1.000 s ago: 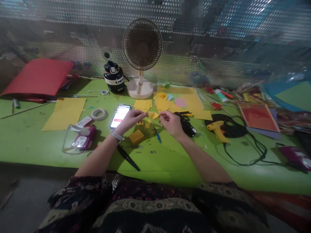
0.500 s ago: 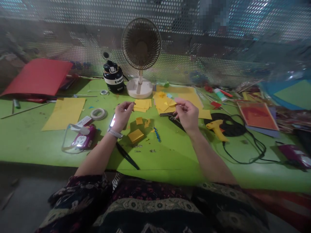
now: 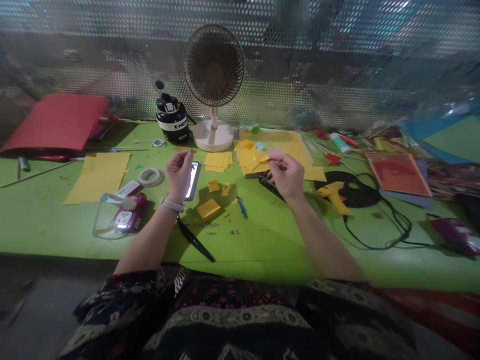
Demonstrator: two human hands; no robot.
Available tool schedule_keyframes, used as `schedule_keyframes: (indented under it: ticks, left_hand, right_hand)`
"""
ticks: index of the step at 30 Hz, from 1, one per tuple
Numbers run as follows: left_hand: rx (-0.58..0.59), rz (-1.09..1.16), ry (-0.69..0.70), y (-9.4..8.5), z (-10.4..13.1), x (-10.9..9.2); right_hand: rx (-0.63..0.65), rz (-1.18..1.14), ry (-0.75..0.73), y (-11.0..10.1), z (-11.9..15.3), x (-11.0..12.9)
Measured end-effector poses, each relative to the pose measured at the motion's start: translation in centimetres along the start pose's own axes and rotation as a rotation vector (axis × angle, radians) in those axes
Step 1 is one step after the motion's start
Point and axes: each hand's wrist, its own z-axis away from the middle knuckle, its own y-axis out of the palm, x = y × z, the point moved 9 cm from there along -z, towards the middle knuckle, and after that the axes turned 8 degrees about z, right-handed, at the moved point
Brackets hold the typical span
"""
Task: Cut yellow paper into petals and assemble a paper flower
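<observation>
My left hand hovers over the left edge of a lit phone, its fingers pressed together; what they hold, if anything, is too small to name. Between the fingertips of my right hand is a small yellow paper piece, above a pile of yellow paper. Scissors with dark handles lie partly under my right hand. Yellow square sheets sit between the hands. Nearer me are a yellow pad, small yellow pieces and a blue twisted strip.
A fan and a black bottle stand at the back. On the left are a tape roll and a purple power socket. A yellow glue gun with a cable lies on the right; black tweezers lie near the front.
My left hand has moved left, away from the yellow squares, and more of the phone shows. My right hand stays nearly in place with the yellow paper piece.
</observation>
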Motion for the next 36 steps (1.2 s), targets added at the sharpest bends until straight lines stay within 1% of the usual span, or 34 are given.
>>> schedule_keyframes:
  ticks: [6, 14, 21, 25, 28, 31, 34, 36]
  left_hand:
    - [-0.034, 0.039, 0.058, 0.0, 0.2, -0.5]
    - [-0.033, 0.007, 0.03, -0.1, 0.2, -0.3]
    - [-0.037, 0.001, 0.029, -0.2, 0.1, -0.3]
    - [-0.008, 0.017, 0.04, 0.0, 0.1, -0.6]
    - [0.021, 0.011, 0.013, 0.3, 0.3, -0.5]
    - [0.018, -0.009, -0.002, 0.4, 0.3, -0.3]
    - [-0.006, -0.006, 0.034, 0.2, 0.2, -0.4]
    - [-0.009, 0.007, 0.065, 0.1, 0.2, -0.7]
  right_hand:
    - [0.041, 0.021, 0.008, 0.9, 0.3, -0.4]
    - [0.06, 0.036, 0.004, 1.3, 0.4, -0.9]
    - [0.058, 0.051, 0.006, 1.3, 0.5, -0.5]
    - [0.063, 0.054, -0.011, 1.3, 0.4, -0.5]
    - [0.05, 0.04, -0.024, 1.2, 0.3, -0.8]
    - [0.042, 0.035, -0.013, 1.2, 0.3, -1.1]
    - [0.05, 0.044, -0.012, 1.1, 0.2, -0.9]
    - [0.028, 0.039, -0.02, 0.4, 0.0, -0.6]
